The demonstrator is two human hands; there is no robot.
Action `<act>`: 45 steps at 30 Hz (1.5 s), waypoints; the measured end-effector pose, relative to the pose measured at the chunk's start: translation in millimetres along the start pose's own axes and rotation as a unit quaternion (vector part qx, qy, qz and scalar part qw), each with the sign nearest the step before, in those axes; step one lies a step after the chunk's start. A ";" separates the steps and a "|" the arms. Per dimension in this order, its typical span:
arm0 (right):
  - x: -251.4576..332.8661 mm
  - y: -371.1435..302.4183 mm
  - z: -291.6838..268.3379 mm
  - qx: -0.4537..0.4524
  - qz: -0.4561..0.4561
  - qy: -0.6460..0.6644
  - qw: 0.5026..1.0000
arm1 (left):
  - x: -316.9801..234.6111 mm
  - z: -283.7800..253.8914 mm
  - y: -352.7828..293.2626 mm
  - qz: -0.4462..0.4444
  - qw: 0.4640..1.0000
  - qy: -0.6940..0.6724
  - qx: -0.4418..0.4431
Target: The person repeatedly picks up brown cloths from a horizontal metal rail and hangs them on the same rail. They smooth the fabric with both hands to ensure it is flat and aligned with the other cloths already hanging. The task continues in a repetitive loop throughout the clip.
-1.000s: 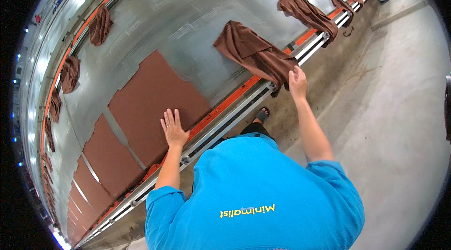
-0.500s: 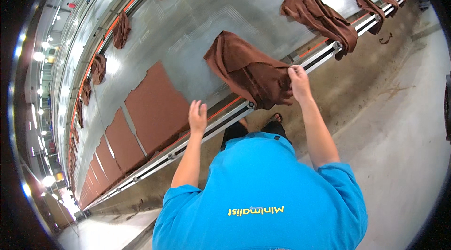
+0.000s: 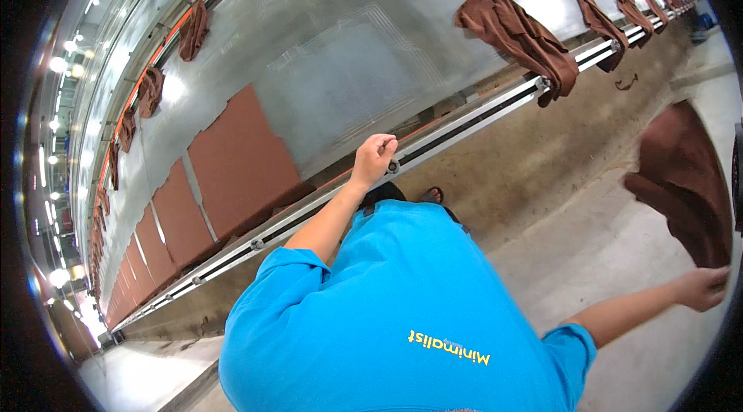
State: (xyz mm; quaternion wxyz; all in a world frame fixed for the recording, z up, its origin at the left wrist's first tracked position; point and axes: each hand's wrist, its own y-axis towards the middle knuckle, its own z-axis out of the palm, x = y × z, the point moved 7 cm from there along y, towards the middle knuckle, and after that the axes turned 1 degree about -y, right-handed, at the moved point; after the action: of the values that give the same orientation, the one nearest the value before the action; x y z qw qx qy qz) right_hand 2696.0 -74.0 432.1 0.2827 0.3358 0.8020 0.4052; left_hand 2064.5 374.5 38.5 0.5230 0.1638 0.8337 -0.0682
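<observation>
Closest to you is your blue short-sleeved fabric shirt [image 3: 364, 288], with yellow lettering on it. Out to your far right, your right hand [image 3: 703, 288] grips the lower end of a dark brown, soft piece of cloth [image 3: 681, 180] between fingers and thumb. That piece is off the table, over the grey concrete floor [image 3: 557, 257]; it spreads in a loose, creased sheet, its outline partly blurred.

Your left hand [image 3: 374, 160] is by the near long metal rail with a dark slot [image 3: 464, 125], its fingers curled in narrowly and holding no cloth that shows. A small round metal fitting [image 3: 393, 166] sits on the rail just beside it, and your dark-sandalled foot [image 3: 435, 194] shows below.

The rail runs between you and the long, smooth grey table [image 3: 348, 56]. On the table, left of centre, a flat reddish-brown fabric panel [image 3: 244, 152] lies at the head of a row of similar ones. Farther right, a crumpled brown cloth [image 3: 518, 36] drapes over the rail, with more beyond. Along the far orange-edged side hang other bunched brown cloths [image 3: 195, 31].
</observation>
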 end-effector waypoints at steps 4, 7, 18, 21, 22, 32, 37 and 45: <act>131.1 -346.3 182.8 0.547 0.178 0.222 0.787 | -11.0 50.8 2.4 0.018 0.996 -0.014 0.087; 285.0 -553.4 101.9 0.689 0.228 0.405 0.556 | -38.7 43.7 7.1 0.113 0.991 -0.006 0.075; 159.1 -258.7 96.2 0.325 0.525 0.525 0.586 | -46.1 61.0 -0.7 -0.012 0.979 -0.095 0.182; 260.1 -139.9 24.1 0.172 0.614 0.591 0.494 | -148.3 79.0 -11.2 0.033 0.943 -0.124 0.307; 286.3 -128.3 19.1 0.147 0.623 0.607 0.470 | -174.4 91.3 -15.5 0.060 0.916 -0.162 0.363; 452.0 -18.3 -84.9 0.172 0.264 0.808 0.498 | -267.0 83.3 38.6 0.288 0.948 -0.102 0.092; 466.5 19.5 -113.2 0.002 0.395 0.732 0.555 | -219.7 -2.6 91.1 0.204 0.969 -0.127 -0.066; 555.0 47.1 -73.2 0.076 0.058 0.633 0.768 | 9.2 -99.4 57.7 -0.174 0.888 -0.316 -0.285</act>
State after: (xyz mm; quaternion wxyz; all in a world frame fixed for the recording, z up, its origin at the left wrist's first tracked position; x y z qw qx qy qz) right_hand 2316.3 339.4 408.5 -0.3392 0.0693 0.8066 0.4790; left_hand 1996.2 458.7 77.7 0.7629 -0.1701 0.6228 0.0338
